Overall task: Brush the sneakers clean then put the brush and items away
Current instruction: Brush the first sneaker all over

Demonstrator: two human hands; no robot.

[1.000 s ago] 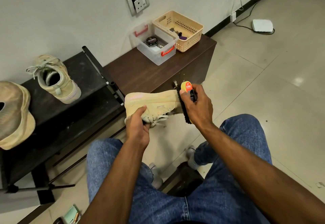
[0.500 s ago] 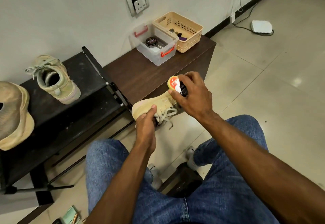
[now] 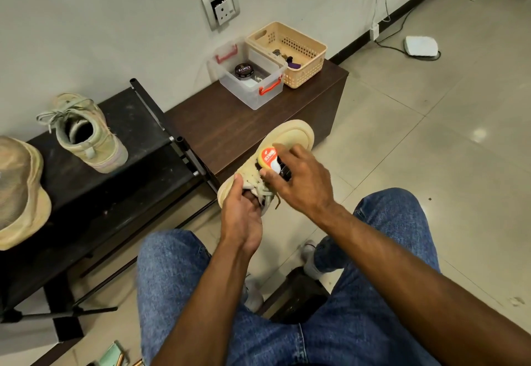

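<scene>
I'm in the brushing step: my left hand (image 3: 242,216) grips the beige suede low-top sneaker (image 3: 270,159) at its laced collar, fingers curled into the opening, holding it in the air over my knees with the toe pointing away toward the dark brown wooden cabinet (image 3: 230,124). My right hand (image 3: 298,181) is wrapped around the shoe brush with the yellow back and orange label (image 3: 268,159), bristles pressed down on the upper just ahead of the laces. The brush and hand are a little blurred, so I read this as mid-stroke. Only 1 shoe is under the brush; the second beige sneaker (image 3: 86,133) stands upright on the black shoe rack (image 3: 138,164) to my left, well apart from my hands. On the cabinet top sit the clear plastic box with red handles (image 3: 247,95), holding a round black polish tin (image 3: 243,70), and touching its right side the beige perforated plastic basket (image 3: 304,67) with small items inside. My judgement — the task is well short of done, since nothing has been put away. Next I need to run the bristles toward the toe with light pressure, left grip firm so the shoe doesn't twist, then turn it to reach the sides — whether the other sneaker needs brushing I can't tell.
</scene>
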